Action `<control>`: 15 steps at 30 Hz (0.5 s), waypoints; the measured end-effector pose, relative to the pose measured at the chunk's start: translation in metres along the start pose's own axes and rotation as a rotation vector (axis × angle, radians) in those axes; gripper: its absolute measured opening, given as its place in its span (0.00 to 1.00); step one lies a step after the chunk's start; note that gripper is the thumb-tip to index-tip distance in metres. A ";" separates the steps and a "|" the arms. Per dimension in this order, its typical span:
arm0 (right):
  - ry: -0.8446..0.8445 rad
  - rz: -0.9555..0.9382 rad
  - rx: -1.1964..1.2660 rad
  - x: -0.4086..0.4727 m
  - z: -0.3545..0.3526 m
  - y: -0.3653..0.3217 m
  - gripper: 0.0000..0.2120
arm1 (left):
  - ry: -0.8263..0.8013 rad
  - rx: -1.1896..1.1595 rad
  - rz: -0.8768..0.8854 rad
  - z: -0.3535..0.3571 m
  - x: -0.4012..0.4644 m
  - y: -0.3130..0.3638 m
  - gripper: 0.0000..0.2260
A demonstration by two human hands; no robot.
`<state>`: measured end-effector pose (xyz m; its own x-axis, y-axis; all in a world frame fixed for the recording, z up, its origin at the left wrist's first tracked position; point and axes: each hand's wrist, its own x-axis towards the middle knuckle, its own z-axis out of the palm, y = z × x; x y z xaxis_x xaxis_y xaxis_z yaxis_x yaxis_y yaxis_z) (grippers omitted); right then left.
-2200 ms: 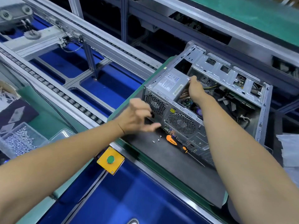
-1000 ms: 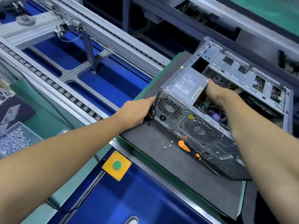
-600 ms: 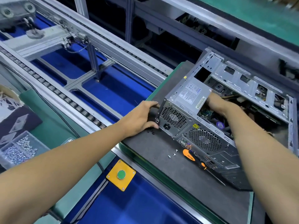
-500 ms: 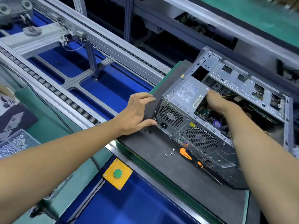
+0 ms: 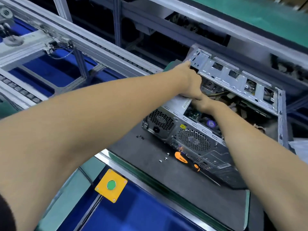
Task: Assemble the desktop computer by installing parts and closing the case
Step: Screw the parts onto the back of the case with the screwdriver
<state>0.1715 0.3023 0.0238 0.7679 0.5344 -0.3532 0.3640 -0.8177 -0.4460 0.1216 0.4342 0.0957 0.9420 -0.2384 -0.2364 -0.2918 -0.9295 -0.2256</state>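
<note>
The open computer case (image 5: 233, 117) lies on its side on the dark mat (image 5: 166, 180), its fan grilles facing the camera, with the left hand (image 5: 190, 82) stretched over the power supply (image 5: 176, 104) to the far top corner of the frame, fingers curled as if gripping that edge, though blur makes the hold uncertain. The right hand (image 5: 202, 103) reaches into the case beside the power supply, its fingers hidden, so I cannot tell what it holds. Near the case's rear panel an orange-handled screwdriver (image 5: 186, 161) lies on the mat beside 3 small screws (image 5: 165, 157).
</note>
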 end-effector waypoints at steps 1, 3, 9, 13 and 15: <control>-0.004 0.009 -0.029 0.002 0.001 0.000 0.22 | 0.010 0.019 0.010 0.000 0.002 0.000 0.24; -0.036 0.041 -0.107 0.004 0.004 0.000 0.23 | 0.036 -0.028 0.025 0.002 0.006 -0.003 0.24; -0.006 0.042 -0.157 0.008 0.006 -0.003 0.21 | 0.040 -0.146 0.053 0.002 0.010 -0.004 0.19; -0.002 0.030 -0.288 0.008 0.007 -0.006 0.20 | 0.008 -0.238 0.073 0.002 0.013 -0.005 0.15; -0.005 0.026 -0.339 0.008 0.008 -0.008 0.21 | 0.052 -0.260 0.106 0.006 0.014 -0.009 0.15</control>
<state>0.1709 0.3153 0.0185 0.7769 0.5126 -0.3657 0.4991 -0.8554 -0.1386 0.1360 0.4410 0.0885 0.9178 -0.3457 -0.1953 -0.3429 -0.9381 0.0494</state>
